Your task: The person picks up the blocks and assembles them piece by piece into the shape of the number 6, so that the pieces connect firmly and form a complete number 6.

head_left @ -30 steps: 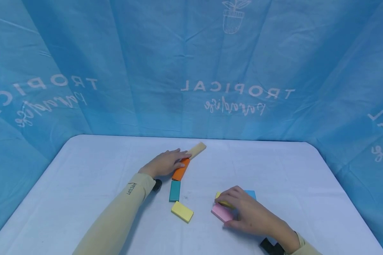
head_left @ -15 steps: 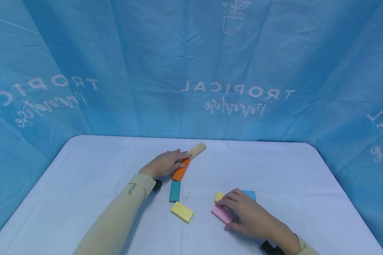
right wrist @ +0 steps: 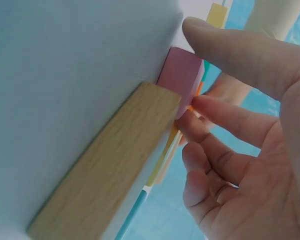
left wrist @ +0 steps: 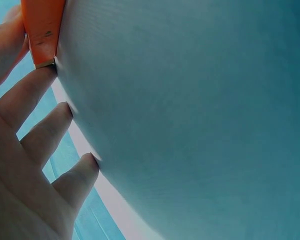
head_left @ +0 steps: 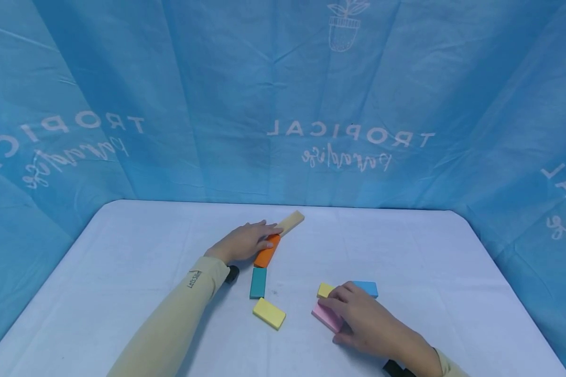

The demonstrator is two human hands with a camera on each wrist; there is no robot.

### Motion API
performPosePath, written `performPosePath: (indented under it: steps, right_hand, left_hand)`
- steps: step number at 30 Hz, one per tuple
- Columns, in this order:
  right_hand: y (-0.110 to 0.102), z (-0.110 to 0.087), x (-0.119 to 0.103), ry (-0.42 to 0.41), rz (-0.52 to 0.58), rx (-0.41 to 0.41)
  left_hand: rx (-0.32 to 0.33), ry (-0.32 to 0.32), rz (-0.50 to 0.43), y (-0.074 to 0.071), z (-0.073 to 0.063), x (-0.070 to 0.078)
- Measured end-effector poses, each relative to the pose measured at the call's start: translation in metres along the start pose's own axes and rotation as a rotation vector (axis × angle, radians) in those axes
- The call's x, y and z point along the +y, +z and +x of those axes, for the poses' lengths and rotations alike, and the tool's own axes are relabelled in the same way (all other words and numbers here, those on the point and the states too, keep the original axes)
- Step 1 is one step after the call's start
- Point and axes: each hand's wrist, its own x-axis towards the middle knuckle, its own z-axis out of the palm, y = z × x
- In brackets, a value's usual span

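My left hand (head_left: 242, 242) holds the orange block (head_left: 264, 255) between thumb and index finger, as it lies on the white table. A pale wooden-coloured block (head_left: 292, 222) extends from its far end, and a teal block (head_left: 258, 283) from its near end. The other left fingers are spread beside it. Over the pink block (head_left: 327, 315), my right hand (head_left: 365, 319) has thumb and index finger at either side, without a firm grip visible. A yellow block (head_left: 325, 290) and a blue block (head_left: 367, 288) lie just beyond that hand. In the right wrist view, a wood-faced block (right wrist: 110, 165) sits near the pink one.
Another yellow block (head_left: 269, 314) lies nearer, below the teal one. The white tabletop (head_left: 405, 246) reaches back to a blue printed curtain (head_left: 231, 157), which surrounds it on the far side and both flanks.
My right hand has shifted from over the far yellow block down to the pink block, uncovering more of the yellow and blue blocks. The left hand stays still on the orange block.
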Motion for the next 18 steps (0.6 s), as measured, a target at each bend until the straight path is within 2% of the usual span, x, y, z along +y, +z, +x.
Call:
performPosePath:
  steps: [12, 18]
  right_hand:
    - [0.0033, 0.0012, -0.0019, -0.067, -0.078, 0.06]
    - [0.0029, 0.0043, -0.0053, -0.044, -0.106, 0.05]
  left_hand:
    - [0.0, -0.011, 0.009, 0.0017, 0.0007, -0.0021]
    - [0.001, -0.01, 0.01, 0.0011, 0.0006, -0.0015]
